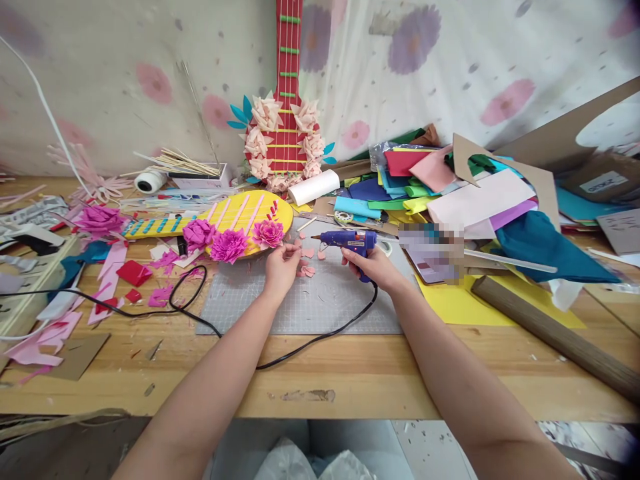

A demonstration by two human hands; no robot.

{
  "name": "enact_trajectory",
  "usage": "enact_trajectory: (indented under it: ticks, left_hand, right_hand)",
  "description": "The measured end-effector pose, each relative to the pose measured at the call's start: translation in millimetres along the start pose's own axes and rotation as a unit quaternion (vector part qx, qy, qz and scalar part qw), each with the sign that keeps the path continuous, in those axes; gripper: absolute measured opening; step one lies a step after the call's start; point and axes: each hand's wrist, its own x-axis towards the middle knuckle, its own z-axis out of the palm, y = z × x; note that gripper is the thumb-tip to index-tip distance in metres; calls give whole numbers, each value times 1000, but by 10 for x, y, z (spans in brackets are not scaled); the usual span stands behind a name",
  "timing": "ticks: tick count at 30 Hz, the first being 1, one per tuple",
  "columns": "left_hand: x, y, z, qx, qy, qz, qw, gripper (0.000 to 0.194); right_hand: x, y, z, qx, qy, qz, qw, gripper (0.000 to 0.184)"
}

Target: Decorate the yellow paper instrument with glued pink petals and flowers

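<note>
My right hand [367, 263] is wrapped round the handle of a blue glue gun [345, 238], its nozzle pointing left toward my left hand. Fingers pinched together, my left hand [284, 265] is at the nozzle's left; whatever they hold is too small to make out. Pink paper petals [307, 271] lie on the grey cutting mat [320, 310] between the two hands. Just left of my left hand lies a yellow cardboard guitar [240, 213] with pink strips. Magenta paper flowers [229, 245] line its near edge.
The black cord [325, 340] loops from the glue gun across the table. A red cardboard guitar [285, 133] with pale flowers stands at the back. Coloured paper [410, 177] is heaped at right, near a brown roll [550, 333]. Pink scraps [60, 333] and a power strip [35, 293] lie left.
</note>
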Motion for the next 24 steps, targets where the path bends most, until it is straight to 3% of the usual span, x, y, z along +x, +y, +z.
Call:
enact_trajectory:
  ticks: [11, 24]
  left_hand:
    - [-2, 20, 14, -8, 15, -8, 1000, 4]
    - [0, 5, 16, -11, 17, 0, 1000, 6]
  right_hand:
    - [24, 85, 56, -133, -15, -25, 991, 42]
    - [23, 81, 58, -172, -3, -29, 985, 44]
